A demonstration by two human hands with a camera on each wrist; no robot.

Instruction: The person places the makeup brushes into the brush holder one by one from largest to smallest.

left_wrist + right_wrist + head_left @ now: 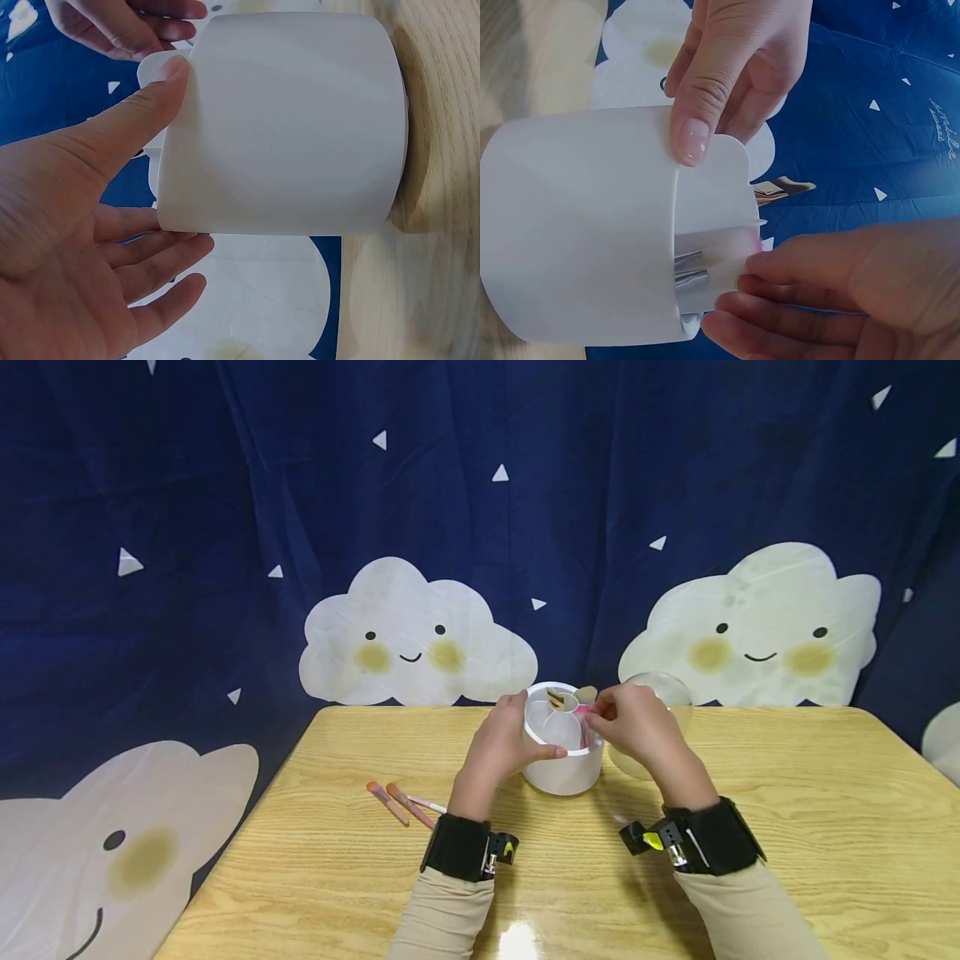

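Note:
A white round brush holder [562, 774] with inner dividers stands upright on the table. My left hand [504, 735] grips its rim from the left, the thumb over the near edge and the fingers round the far side. Above the right side of the opening, my right hand [637, 718] pinches a makeup brush by its pink tip [754, 243]. Silver parts [691, 279] show below that tip, inside the holder; the handle is hidden by the wall. A gold-and-black striped piece [556, 699] sticks up from another compartment.
Several makeup brushes [397, 810] lie on the table to the left, partly behind the left wrist. A clear domed cover [667, 689] stands just right of the holder, behind the right hand. A dark blue curtain [570, 527] with cloud prints hangs beyond the table's far edge.

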